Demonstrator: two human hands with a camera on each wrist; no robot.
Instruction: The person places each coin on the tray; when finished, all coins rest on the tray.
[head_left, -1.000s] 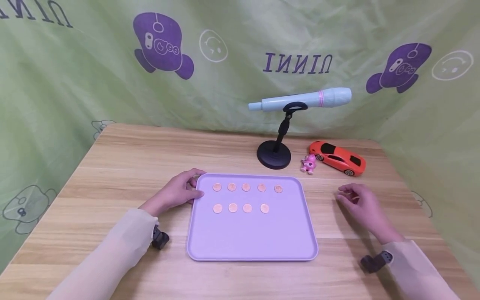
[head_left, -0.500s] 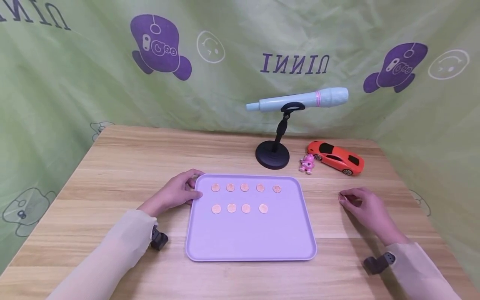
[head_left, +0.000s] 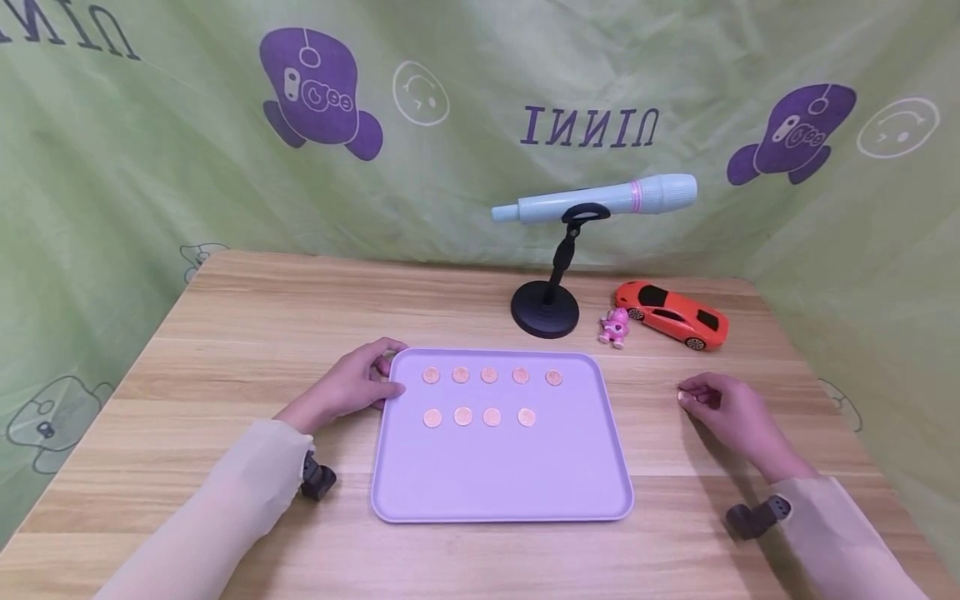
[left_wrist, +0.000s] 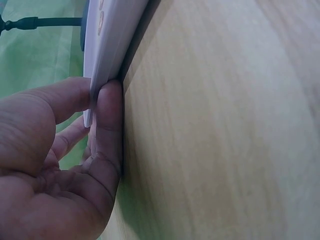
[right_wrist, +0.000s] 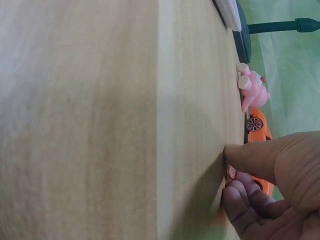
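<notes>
At its upper left corner, a flat lilac tray (head_left: pixel 495 479) is pinched by my left hand (head_left: pixel 356 379), thumb over the rim and fingers beneath. The left wrist view shows the thumb (left_wrist: pixel 72 97) against the tray's pale rim (left_wrist: pixel 112 55). Two rows of copper coins lie on the tray, one of them a coin (head_left: pixel 553 377) at the right end of the far row. To the right of the tray, close over the table, my right hand (head_left: pixel 731 417) pinches another copper coin (right_wrist: pixel 231 171) between thumb and fingers, which hide part of it.
Behind the tray, a light blue toy microphone (head_left: pixel 607 202) lies on a black stand (head_left: pixel 546 308). A pink bear figurine (head_left: pixel 615 327) and an orange toy car (head_left: pixel 672 315) are beyond my right hand. A green printed curtain (head_left: pixel 465 167) hangs behind the wooden table (head_left: pixel 247 333).
My right hand, earlier with no coin visible in it, has closed its fingertips on a coin at nearly the same spot. The left hand and the tray have stayed in place.
</notes>
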